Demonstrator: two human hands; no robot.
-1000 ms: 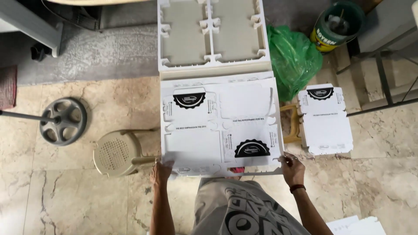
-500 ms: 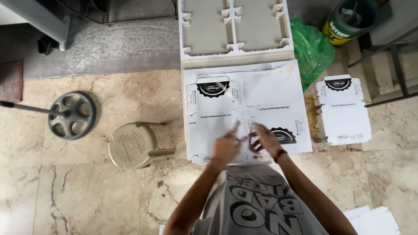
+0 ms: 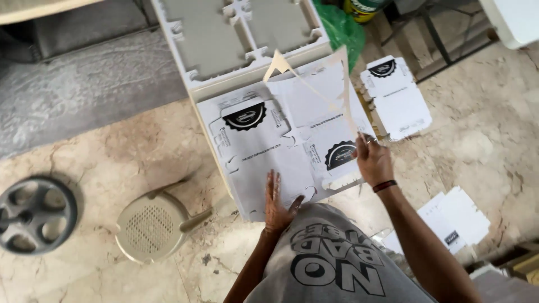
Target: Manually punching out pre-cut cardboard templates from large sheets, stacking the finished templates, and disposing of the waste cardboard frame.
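The left hand now presses flat, fingers spread, on the printed card sheet at six o'clock – while the right hand pinches the thin waste frame, lifted since a moment ago – stripping underway.

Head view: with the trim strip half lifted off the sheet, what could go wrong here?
The thin strip held by the right hand might snap, since it arcs up unsupported. The printed sheet could slide or lift, as only the left hand lies flat on it. The sheet overhangs the table, so it may sag or crease.
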